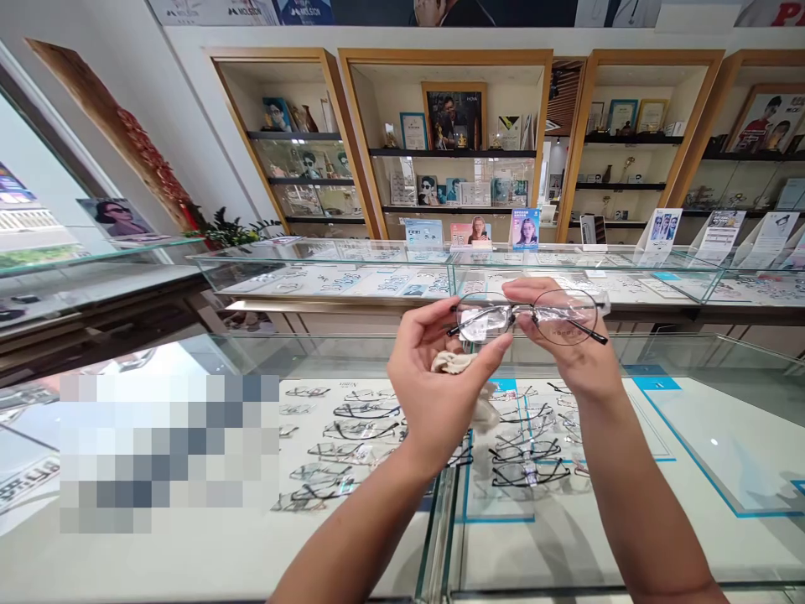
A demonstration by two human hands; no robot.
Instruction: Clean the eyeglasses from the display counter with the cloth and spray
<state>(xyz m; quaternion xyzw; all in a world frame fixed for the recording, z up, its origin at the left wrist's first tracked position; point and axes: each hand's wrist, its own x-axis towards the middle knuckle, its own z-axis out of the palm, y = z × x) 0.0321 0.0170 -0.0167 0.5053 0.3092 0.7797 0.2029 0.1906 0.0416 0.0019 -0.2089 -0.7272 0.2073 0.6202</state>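
A pair of eyeglasses (527, 309) with thin dark round rims is raised above the glass counter, its temples folded behind the lenses. My left hand (440, 369) grips it by the left lens side, and a crumpled cream cloth (454, 362) is tucked in that palm. Behind the right lens, my right hand (569, 344) has its fingers closed on the frame near the bridge and rim. Clear lenses carry faint print. Part of the cloth hangs below my left hand.
Below lies a glass display case (446, 520) with several rows of eyeglasses (365, 429). Farther back runs another glass counter (327, 268) with small sign cards (525, 228). Wooden wall shelves (449, 151) stand behind it, and a plant (236, 228) is at the left.
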